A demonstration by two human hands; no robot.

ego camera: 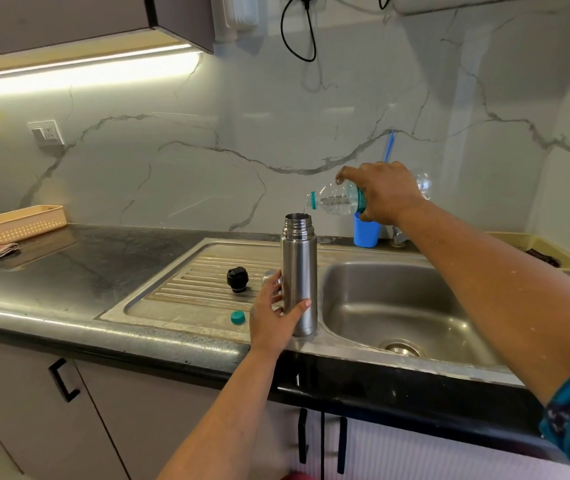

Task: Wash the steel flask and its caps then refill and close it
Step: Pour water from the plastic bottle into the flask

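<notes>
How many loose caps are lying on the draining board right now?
3: a black cap on the ridges, a teal cap near the front edge, and a steel cap mostly hidden behind the left hand and flask.

Veined marble backsplash (276, 109), lit under-cabinet strip (79, 69), dark countertop (79, 265), grey cabinets (110, 417).

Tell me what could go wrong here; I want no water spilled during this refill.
1. The plastic bottle in the right hand pours a thin stream at the very rim of the flask; a small drift could send water down its outside.
2. The flask stands on the sink's edge, steadied only by the left hand; a loose grip might let it tip.
</notes>
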